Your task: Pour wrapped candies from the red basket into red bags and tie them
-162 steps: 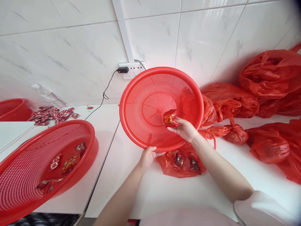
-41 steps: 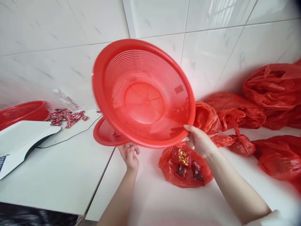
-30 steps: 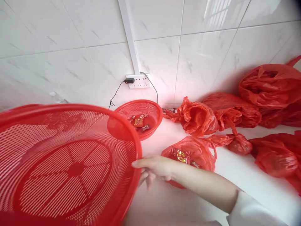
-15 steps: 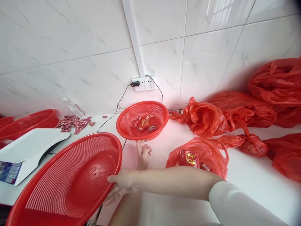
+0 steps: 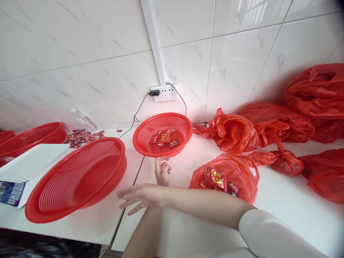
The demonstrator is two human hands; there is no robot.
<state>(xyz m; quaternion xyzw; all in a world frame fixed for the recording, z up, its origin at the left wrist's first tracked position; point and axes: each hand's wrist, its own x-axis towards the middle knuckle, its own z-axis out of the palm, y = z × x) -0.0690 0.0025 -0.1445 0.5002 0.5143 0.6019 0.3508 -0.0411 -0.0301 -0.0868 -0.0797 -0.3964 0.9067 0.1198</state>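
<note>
A round red mesh basket (image 5: 143, 142) stands near the wall with several small red wrapped packets (image 5: 165, 137) inside. At its near rim is my left hand (image 5: 162, 172), fingers partly curled, the tips at the rim's underside. My right hand (image 5: 142, 196) crosses over my left forearm, fingers spread and holding nothing. To its left, a larger red basket (image 5: 88, 186) with nothing in it sits tilted, partly over a white scale (image 5: 32, 161). A red plastic bag (image 5: 204, 165) lies open beyond my right forearm, with shiny red packets (image 5: 217, 178) showing in it.
Several red plastic bags (image 5: 279, 122) are heaped at the right along the wall. At the left are another red basket (image 5: 45, 134), a pile of small red packets (image 5: 80, 138) and a clear bottle (image 5: 85, 120). A power strip (image 5: 165, 94) with cables hangs on the tiled wall.
My right hand has let go of the larger red basket, which has moved left and down onto the table by the scale. My left hand stays at the smaller basket.
</note>
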